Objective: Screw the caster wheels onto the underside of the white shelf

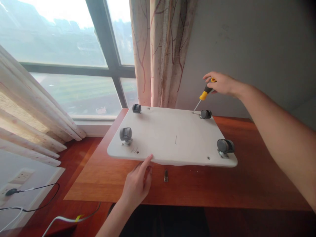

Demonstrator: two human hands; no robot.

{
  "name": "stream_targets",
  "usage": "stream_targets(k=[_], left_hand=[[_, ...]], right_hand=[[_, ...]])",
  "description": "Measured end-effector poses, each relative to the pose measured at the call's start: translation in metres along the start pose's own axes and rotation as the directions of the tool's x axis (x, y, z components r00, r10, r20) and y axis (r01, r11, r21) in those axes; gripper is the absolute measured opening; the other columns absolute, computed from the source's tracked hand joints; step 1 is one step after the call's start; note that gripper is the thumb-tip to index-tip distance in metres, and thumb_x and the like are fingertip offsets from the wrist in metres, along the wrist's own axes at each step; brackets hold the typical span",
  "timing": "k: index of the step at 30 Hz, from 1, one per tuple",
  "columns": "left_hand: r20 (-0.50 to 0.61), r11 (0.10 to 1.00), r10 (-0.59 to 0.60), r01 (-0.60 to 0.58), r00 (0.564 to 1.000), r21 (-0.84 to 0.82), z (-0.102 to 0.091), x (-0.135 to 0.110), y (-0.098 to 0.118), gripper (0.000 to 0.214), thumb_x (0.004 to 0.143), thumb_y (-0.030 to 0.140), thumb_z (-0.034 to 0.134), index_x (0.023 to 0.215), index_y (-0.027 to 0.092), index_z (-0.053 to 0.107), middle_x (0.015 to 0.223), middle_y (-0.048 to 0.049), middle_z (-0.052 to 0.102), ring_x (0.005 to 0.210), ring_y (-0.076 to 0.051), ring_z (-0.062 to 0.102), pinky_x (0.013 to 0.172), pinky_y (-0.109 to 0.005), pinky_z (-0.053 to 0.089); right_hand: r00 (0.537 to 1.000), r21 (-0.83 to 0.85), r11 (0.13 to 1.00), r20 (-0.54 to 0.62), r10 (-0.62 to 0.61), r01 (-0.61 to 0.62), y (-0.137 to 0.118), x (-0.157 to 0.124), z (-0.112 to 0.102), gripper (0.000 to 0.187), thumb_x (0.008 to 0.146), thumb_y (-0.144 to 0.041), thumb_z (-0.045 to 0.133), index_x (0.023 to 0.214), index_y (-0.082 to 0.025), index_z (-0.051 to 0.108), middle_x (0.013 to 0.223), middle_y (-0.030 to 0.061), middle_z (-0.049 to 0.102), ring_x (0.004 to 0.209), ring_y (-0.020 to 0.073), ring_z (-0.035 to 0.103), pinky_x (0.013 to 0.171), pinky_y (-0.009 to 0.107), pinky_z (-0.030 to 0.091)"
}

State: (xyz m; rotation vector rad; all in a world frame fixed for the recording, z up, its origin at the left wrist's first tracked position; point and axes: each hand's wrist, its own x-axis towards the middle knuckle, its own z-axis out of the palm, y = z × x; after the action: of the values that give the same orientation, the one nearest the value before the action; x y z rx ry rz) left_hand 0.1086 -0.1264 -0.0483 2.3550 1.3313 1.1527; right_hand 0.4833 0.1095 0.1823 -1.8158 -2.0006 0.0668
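A white board [172, 135] lies flat on a reddish wooden table [247, 184], with a black caster wheel at each corner. My right hand [222, 84] is closed round the yellow and black handle of a screwdriver [204, 94]. Its tip rests on the board beside the far right caster [205, 114]. My left hand [137, 184] grips the board's near edge, thumb on top and fingers under it. The near right caster [225, 146], the near left caster [125, 134] and the far left caster [136, 108] stand untouched.
A small dark screw or bit [166, 175] lies on the table just in front of the board. A patterned curtain [160, 49] and a window are behind it. A wall socket with a plug [12, 191] and cables [69, 219] sit low at the left.
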Motion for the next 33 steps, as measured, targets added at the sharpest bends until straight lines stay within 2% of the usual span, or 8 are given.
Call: stream_targets(k=[2,7,14,19,22,25,27,33], left_hand=[[-0.002,1.000,-0.002,0.002,1.000,0.007,0.000,0.000,0.000,0.063,0.094,0.009,0.048,0.153,0.023,0.034,0.104,-0.0063,0.072,0.090,-0.017,0.071,0.079,-0.026,0.058],[0.001,1.000,0.003,-0.003,1.000,0.013,0.000,0.000,0.000,0.062,0.094,0.008,0.047,0.153,0.023,0.034,0.103,-0.0059,0.072,0.090,-0.017,0.071,0.080,-0.027,0.059],[0.005,1.000,-0.006,0.006,1.000,0.023,0.000,0.001,0.002,0.061,0.094,0.009,0.047,0.153,0.023,0.034,0.105,-0.0066,0.073,0.089,-0.017,0.071,0.081,-0.028,0.059],[0.009,1.000,-0.013,0.013,1.000,0.027,0.000,0.001,0.002,0.062,0.094,0.009,0.048,0.153,0.023,0.034,0.105,-0.0068,0.072,0.089,-0.017,0.071,0.081,-0.028,0.059],[0.010,1.000,-0.014,0.013,1.000,0.020,0.000,0.000,0.001,0.063,0.093,0.008,0.048,0.153,0.023,0.033,0.105,-0.0065,0.072,0.089,-0.017,0.071,0.081,-0.028,0.059],[0.009,1.000,-0.013,0.013,1.000,0.014,0.001,-0.001,0.000,0.065,0.093,0.008,0.048,0.154,0.024,0.032,0.105,-0.0059,0.072,0.089,-0.017,0.071,0.081,-0.027,0.059],[0.012,1.000,-0.014,0.014,1.000,0.010,0.001,-0.001,0.000,0.066,0.093,0.008,0.048,0.154,0.024,0.032,0.105,-0.0057,0.072,0.089,-0.017,0.071,0.081,-0.027,0.058],[0.012,1.000,-0.011,0.011,1.000,0.010,-0.001,0.000,0.001,0.064,0.093,0.009,0.048,0.154,0.024,0.033,0.104,-0.0058,0.072,0.086,-0.016,0.071,0.079,-0.026,0.059]], right_hand=[[1.000,0.006,1.000,-0.007,-0.002,0.002,-0.001,-0.003,-0.002,0.033,0.089,-0.037,0.057,0.122,-0.034,0.063,0.126,0.0048,0.065,0.102,0.0274,0.065,0.075,0.038,0.053],[0.981,-0.229,0.964,-0.168,0.096,-0.134,-0.008,-0.010,-0.002,0.041,0.087,-0.059,0.059,0.112,-0.028,0.069,0.108,0.0136,0.070,0.107,0.0383,0.062,0.088,0.052,0.047],[0.999,-0.054,0.998,0.014,0.033,-0.032,0.000,0.000,-0.003,0.041,0.087,-0.035,0.058,0.127,-0.033,0.060,0.119,0.0052,0.068,0.095,0.0251,0.064,0.076,0.036,0.051],[0.982,-0.309,0.938,-0.156,0.111,-0.155,-0.013,-0.007,-0.002,0.045,0.089,-0.056,0.055,0.120,-0.024,0.065,0.107,0.0175,0.069,0.097,0.0324,0.060,0.082,0.045,0.044],[0.990,-0.226,0.965,-0.075,0.116,-0.130,-0.014,-0.001,-0.002,0.041,0.092,-0.045,0.054,0.126,-0.024,0.061,0.116,0.0172,0.066,0.094,0.0297,0.060,0.082,0.045,0.046],[0.995,-0.023,0.997,0.068,0.076,-0.074,-0.010,0.006,-0.003,0.044,0.089,-0.026,0.057,0.132,-0.027,0.057,0.127,0.0124,0.061,0.089,0.0208,0.060,0.071,0.033,0.050],[0.995,0.022,0.997,0.071,0.066,-0.068,-0.009,0.006,-0.003,0.043,0.088,-0.025,0.058,0.131,-0.028,0.058,0.125,0.0106,0.061,0.086,0.0183,0.060,0.067,0.029,0.050],[0.978,-0.334,0.922,-0.126,0.164,-0.197,-0.019,-0.001,-0.004,0.039,0.089,-0.054,0.060,0.109,-0.021,0.066,0.095,0.0154,0.069,0.088,0.0293,0.061,0.080,0.046,0.046]])
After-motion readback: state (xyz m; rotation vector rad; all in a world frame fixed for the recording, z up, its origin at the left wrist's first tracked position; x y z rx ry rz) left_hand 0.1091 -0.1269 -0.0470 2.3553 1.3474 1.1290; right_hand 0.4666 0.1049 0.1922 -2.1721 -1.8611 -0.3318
